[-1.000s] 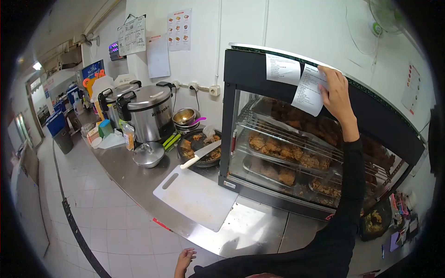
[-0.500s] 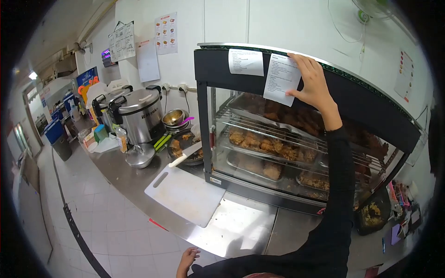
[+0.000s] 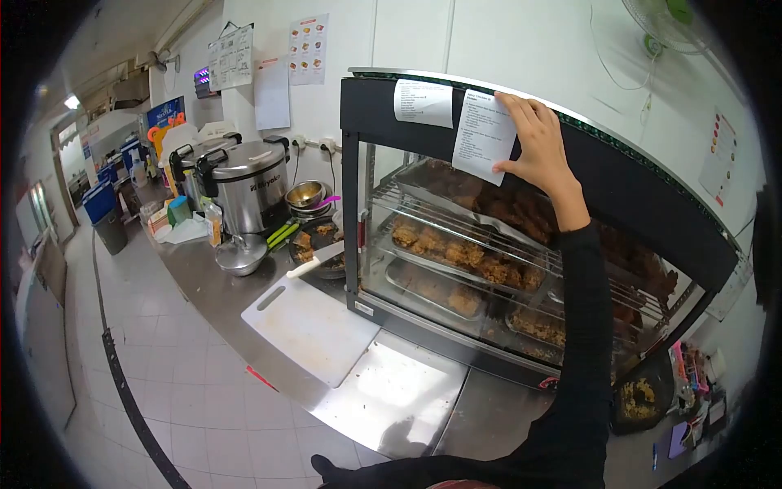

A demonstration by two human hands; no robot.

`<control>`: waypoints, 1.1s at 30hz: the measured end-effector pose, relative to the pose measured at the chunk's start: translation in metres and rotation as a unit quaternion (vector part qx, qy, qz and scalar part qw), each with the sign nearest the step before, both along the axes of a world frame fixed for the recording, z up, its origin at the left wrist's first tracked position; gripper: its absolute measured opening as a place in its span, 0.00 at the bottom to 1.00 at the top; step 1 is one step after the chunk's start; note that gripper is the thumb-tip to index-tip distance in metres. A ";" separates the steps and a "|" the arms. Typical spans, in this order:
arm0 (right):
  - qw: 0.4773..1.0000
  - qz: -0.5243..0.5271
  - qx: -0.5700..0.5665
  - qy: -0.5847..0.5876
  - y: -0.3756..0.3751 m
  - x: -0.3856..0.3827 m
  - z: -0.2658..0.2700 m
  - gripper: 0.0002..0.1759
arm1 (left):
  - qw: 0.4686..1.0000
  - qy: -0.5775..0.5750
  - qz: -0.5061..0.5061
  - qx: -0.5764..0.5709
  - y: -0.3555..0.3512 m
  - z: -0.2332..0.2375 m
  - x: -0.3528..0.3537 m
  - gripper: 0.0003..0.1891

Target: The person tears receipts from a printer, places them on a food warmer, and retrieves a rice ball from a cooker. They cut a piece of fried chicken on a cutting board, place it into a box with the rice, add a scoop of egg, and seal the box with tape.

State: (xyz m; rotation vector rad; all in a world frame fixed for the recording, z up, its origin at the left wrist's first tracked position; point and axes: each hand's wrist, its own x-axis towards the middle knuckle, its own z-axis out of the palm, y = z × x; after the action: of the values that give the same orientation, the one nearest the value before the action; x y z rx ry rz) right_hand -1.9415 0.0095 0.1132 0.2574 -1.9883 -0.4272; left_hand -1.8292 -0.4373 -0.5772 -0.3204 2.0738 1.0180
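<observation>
My right hand (image 3: 533, 147) is raised to the black top panel of a glass food warmer (image 3: 464, 342). Its fingertips rest at the upper right corner of a printed paper slip (image 3: 483, 134), and the thumb touches the slip's lower right edge. A second printed slip (image 3: 423, 103) hangs on the panel just to the left. Behind the glass, trays of fried chicken (image 3: 464, 254) sit on wire racks. My left hand is out of sight; a small dark shape (image 3: 326, 468) shows at the bottom edge.
On the steel counter, a white cutting board (image 3: 309, 330) lies left of the warmer. A knife (image 3: 316, 259) rests across a dark pan of food pieces (image 3: 311, 242). Large steel cookers (image 3: 248, 183) stand behind. A dark tray of crumbs (image 3: 643, 399) sits at the right.
My left hand has left the bottom of the view. My right hand stays at the same slip. The camera view has shifted slightly.
</observation>
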 end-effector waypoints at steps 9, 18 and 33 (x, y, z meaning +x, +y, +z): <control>1.000 -0.023 -0.001 -0.010 -0.003 0.001 0.000 0.52 | 0.998 0.007 0.061 0.021 -0.005 -0.007 -0.014 0.16; 0.999 0.008 -0.031 -0.016 -0.004 0.003 0.001 0.56 | 0.996 0.016 0.077 0.045 -0.013 -0.012 -0.042 0.15; 0.776 0.380 -0.273 0.423 -0.168 0.024 -0.174 0.17 | 0.948 0.104 0.251 0.168 -0.141 -0.024 -0.121 0.14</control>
State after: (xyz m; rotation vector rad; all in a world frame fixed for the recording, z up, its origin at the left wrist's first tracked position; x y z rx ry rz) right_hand -1.9177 -0.1587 -0.0610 0.3819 -0.9080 0.5050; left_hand -1.9504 -0.5787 -0.6016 -0.6052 1.9938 1.7513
